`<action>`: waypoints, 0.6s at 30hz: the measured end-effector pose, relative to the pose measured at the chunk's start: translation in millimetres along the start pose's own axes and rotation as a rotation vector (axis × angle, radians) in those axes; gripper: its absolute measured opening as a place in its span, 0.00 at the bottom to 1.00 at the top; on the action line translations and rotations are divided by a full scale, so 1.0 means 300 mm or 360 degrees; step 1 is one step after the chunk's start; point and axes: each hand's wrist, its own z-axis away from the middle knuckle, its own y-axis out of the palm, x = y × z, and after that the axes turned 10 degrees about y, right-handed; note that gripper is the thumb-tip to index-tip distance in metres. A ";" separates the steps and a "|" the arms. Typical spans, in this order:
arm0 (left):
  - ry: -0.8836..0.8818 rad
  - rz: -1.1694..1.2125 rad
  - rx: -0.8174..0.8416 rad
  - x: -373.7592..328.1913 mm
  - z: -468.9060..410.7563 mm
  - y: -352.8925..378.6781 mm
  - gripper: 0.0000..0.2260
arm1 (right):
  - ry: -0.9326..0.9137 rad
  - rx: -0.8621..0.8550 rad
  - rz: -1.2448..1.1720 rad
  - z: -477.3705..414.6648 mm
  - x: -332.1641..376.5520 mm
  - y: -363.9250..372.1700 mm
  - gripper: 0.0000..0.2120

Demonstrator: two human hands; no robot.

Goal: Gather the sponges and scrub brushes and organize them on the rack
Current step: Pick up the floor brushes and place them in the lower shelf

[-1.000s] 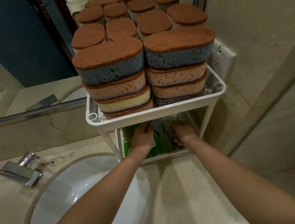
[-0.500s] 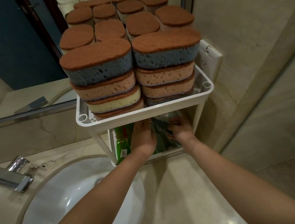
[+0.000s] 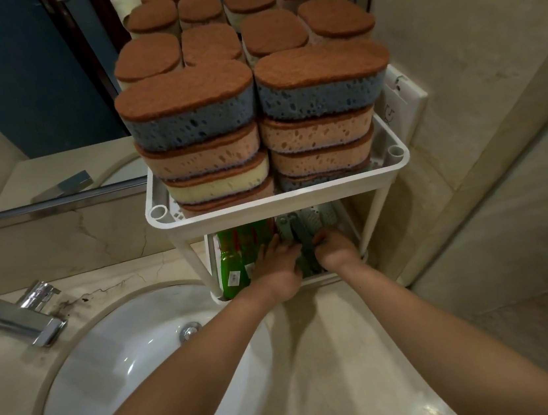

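White rack (image 3: 279, 205) holds stacked sponges (image 3: 193, 120) above; brushes (image 3: 235, 267) below, left hand (image 3: 278, 269) resting flat; grip of right hand (image 3: 336, 249) unclear

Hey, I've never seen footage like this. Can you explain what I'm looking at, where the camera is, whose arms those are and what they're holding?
There is no machine here. The one camera sits on a person's head and looks down, so the two bare arms are that person's own. A white rack stands on a bathroom counter beside the sink, in front of a mirror. Its top shelf holds stacked sponges. Both hands are in the lower shelf. The left hand lies with straight fingers between green brushes and grey brushes. The right hand curls at the grey ones, but I cannot tell whether its grip has closed.
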 end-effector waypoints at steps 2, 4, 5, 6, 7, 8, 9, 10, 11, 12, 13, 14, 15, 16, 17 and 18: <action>0.0008 -0.0017 0.0016 -0.001 0.003 -0.004 0.26 | -0.0027 -0.0008 0.0136 0.000 -0.001 -0.004 0.08; 0.0027 -0.0034 0.0022 -0.010 0.009 -0.009 0.26 | -0.0058 -0.0020 0.0244 0.005 -0.008 -0.008 0.08; 0.0035 -0.0039 0.0025 -0.014 0.012 -0.011 0.26 | -0.0073 -0.0026 0.0291 0.008 -0.014 -0.010 0.08; 0.0039 -0.0039 0.0033 -0.016 0.013 -0.013 0.25 | -0.0085 -0.0030 0.0327 0.010 -0.021 -0.011 0.08; 0.0038 -0.0036 0.0039 -0.017 0.015 -0.013 0.25 | -0.0093 -0.0031 0.0354 0.013 -0.027 -0.012 0.09; 0.0031 -0.0031 0.0040 -0.017 0.017 -0.013 0.24 | -0.0098 -0.0026 0.0372 0.016 -0.032 -0.013 0.09; 0.0022 -0.0026 0.0035 -0.017 0.020 -0.012 0.24 | -0.0104 -0.0022 0.0383 0.019 -0.036 -0.015 0.09; 0.0016 -0.0020 0.0022 -0.017 0.024 -0.010 0.24 | -0.0117 -0.0027 0.0382 0.023 -0.040 -0.016 0.08; 0.0014 -0.0009 0.0003 -0.016 0.029 -0.008 0.24 | -0.0138 -0.0039 0.0361 0.027 -0.043 -0.017 0.07; 0.0012 0.0012 -0.0021 -0.014 0.037 -0.006 0.24 | -0.0169 -0.0058 0.0320 0.032 -0.045 -0.019 0.07; 0.0008 0.0043 -0.0052 -0.013 0.047 -0.004 0.24 | -0.0210 -0.0085 0.0265 0.039 -0.048 -0.020 0.09; 0.0004 0.0092 -0.0095 -0.011 0.059 -0.001 0.24 | -0.0261 -0.0112 0.0198 0.051 -0.050 -0.020 0.10; -0.0002 0.0160 -0.0152 -0.010 0.073 0.003 0.23 | -0.0318 -0.0134 0.0121 0.064 -0.050 -0.018 0.11; -0.0019 0.0245 -0.0217 -0.010 0.089 0.005 0.23 | -0.0376 -0.0150 0.0030 0.079 -0.050 -0.013 0.11; -0.0048 0.0330 -0.0291 -0.013 0.107 0.006 0.22 | -0.0426 -0.0159 -0.0064 0.096 -0.045 -0.005 0.11; -0.0096 0.0403 -0.0376 -0.018 0.128 0.006 0.21 | -0.0465 -0.0158 -0.0140 0.112 -0.039 0.007 0.10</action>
